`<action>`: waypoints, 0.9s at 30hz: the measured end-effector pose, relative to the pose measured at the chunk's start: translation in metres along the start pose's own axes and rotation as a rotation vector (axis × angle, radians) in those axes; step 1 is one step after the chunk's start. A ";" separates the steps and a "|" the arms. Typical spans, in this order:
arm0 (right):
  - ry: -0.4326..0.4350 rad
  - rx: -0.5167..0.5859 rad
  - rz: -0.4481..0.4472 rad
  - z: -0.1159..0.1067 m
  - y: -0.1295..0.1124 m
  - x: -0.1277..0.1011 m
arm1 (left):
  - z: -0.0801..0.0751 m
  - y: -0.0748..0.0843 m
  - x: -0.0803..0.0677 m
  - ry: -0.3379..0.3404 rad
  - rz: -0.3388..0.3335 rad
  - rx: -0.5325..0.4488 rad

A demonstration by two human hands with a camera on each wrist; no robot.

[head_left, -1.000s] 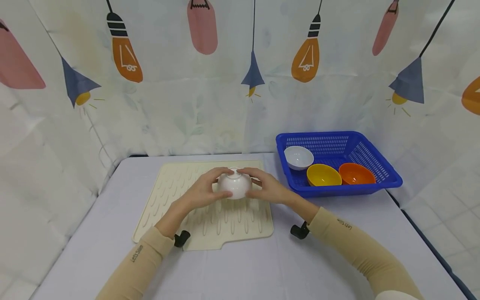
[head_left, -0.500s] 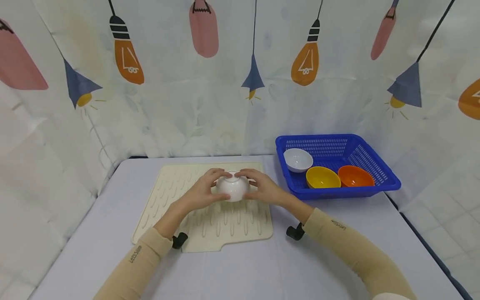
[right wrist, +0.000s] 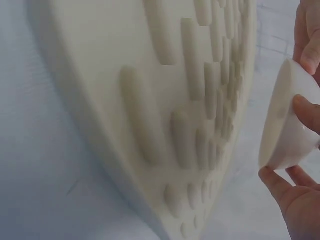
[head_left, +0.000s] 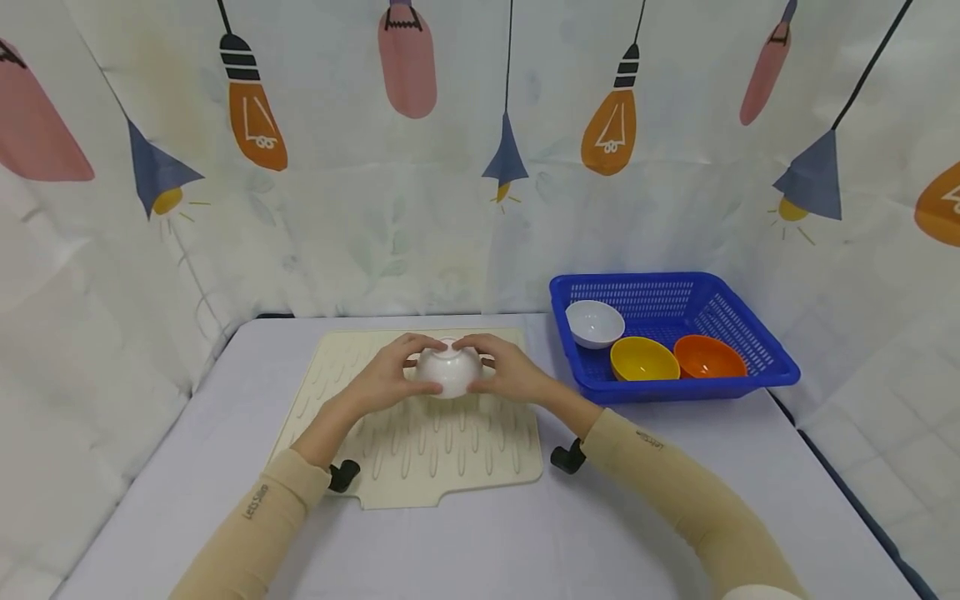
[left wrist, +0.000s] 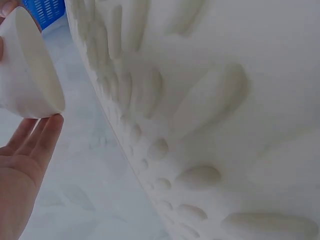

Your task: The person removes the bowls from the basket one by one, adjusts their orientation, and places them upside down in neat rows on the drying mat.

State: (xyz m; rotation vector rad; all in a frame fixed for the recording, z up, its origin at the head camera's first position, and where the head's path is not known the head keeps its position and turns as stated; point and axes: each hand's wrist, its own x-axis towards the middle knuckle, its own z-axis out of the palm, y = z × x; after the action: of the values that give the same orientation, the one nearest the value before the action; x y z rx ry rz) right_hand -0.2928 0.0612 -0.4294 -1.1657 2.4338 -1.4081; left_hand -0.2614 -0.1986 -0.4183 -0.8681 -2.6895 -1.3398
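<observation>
A white bowl [head_left: 450, 372] is held upside down between both hands, its foot ring facing up. My left hand [head_left: 392, 372] grips its left side, and my right hand [head_left: 508, 369] grips the right side, with thumbs on the near wall. Both wrist views show the bowl [left wrist: 30, 65] raised over the cream draining mat [head_left: 435, 450], rim facing the mat. In the right wrist view, fingertips [right wrist: 272, 180] support the rim of the bowl [right wrist: 287, 130]. The mat has rows of raised oval ridges.
At the back right stands a blue plastic basket [head_left: 772, 367]. Inside it are another white bowl [head_left: 595, 324], a yellow bowl [head_left: 643, 360] and an orange bowl [head_left: 708, 357]. A white cloth covers the table [head_left: 480, 550], and a patterned curtain [head_left: 337, 225] hangs behind it.
Both hands have shifted slightly left together with the white bowl, still upside down over the mat. The bowls in the basket have stayed put; the head view tilted a little.
</observation>
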 end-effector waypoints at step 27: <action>0.035 -0.144 0.025 0.034 -0.004 0.046 | -0.033 -0.032 -0.006 -0.009 -0.096 -0.039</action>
State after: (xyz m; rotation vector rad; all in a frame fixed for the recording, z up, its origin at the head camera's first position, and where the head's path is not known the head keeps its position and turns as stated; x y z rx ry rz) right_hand -0.3078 0.0058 -0.4330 -1.1426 2.6029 -1.2753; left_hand -0.2800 -0.2414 -0.4223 -0.7579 -2.7537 -1.4146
